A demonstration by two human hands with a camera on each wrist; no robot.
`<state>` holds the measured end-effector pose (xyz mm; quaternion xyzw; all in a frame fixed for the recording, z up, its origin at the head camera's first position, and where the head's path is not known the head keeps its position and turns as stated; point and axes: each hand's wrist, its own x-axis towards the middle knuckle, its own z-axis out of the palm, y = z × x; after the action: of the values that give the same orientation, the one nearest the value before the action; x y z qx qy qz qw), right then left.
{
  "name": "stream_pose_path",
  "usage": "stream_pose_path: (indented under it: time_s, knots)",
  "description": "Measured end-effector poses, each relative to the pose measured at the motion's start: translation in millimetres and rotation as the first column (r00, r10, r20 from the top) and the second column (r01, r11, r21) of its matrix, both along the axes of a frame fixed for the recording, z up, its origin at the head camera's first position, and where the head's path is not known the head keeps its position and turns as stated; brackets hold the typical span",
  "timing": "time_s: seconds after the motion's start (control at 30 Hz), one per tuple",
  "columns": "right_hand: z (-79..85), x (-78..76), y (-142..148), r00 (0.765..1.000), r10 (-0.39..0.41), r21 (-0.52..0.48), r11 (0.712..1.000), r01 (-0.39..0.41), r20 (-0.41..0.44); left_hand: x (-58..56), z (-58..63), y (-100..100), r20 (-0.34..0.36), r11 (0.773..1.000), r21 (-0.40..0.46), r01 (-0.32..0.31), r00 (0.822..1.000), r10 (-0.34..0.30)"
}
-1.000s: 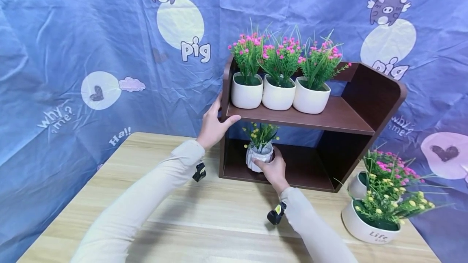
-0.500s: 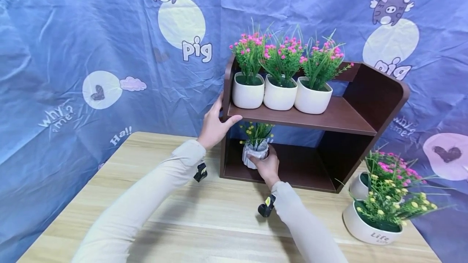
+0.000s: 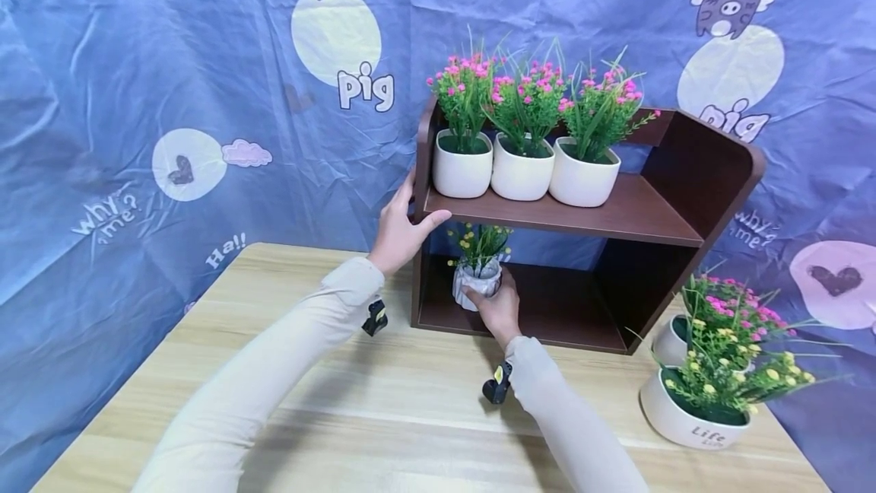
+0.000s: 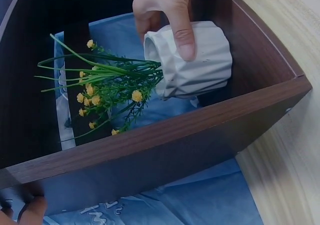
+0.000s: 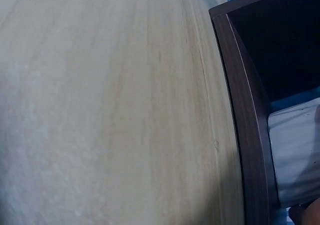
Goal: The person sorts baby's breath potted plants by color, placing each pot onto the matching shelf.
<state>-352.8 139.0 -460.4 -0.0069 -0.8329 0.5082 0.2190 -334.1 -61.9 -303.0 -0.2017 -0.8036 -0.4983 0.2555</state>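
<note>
My right hand (image 3: pixel 500 307) grips a white ribbed flowerpot (image 4: pixel 202 60) between thumb and fingers, inside the lower compartment of a dark brown two-tier shelf (image 3: pixel 561 221). Yellow flowers (image 4: pixel 90 97) and green blades rise from this pot, which stands upright near the left side panel. In the right wrist view only part of the pot (image 5: pixel 295 152) shows, at the right edge. My left hand (image 3: pixel 402 232) holds the shelf's left side, thumb across the front edge and the other fingers along the outer panel.
Three white pots (image 3: pixel 523 167) with pink flowers line the upper tier. On the wooden table (image 3: pixel 383 417), right of the shelf, stand a white pot with yellow flowers (image 3: pixel 694 417) and one with pink flowers (image 3: pixel 669 342). A blue patterned cloth (image 3: pixel 137 97) hangs behind.
My right hand has shifted the flowerpot a little left and deeper into the lower compartment, then stayed almost still. My left hand has kept its place on the shelf.
</note>
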Motion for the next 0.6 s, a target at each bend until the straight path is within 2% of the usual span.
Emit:
stream_pose_path:
  time_s: [0.27, 0.43, 0.6]
  knots:
    - [3.2, 3.0, 1, 0.998, -0.002, 0.042, 0.999, -0.001, 0.064, 0.8, 1.3, 1, 0.008, 1.0, 0.002, 0.003, 1.0, -0.003]
    - [5.8, 7.2, 3, 0.995, 0.025, 0.076, 0.997, -0.032, 0.099, 1.0, 0.8, 0, 0.0, 1.0, 0.004, -0.001, 1.0, 0.001]
    - [6.6, 13.9, 6, 0.995, 0.047, 0.082, 0.995, -0.055, 0.089, 1.7, 0.2, 0, 0.002, 1.0, 0.001, 0.0, 1.0, 0.0]
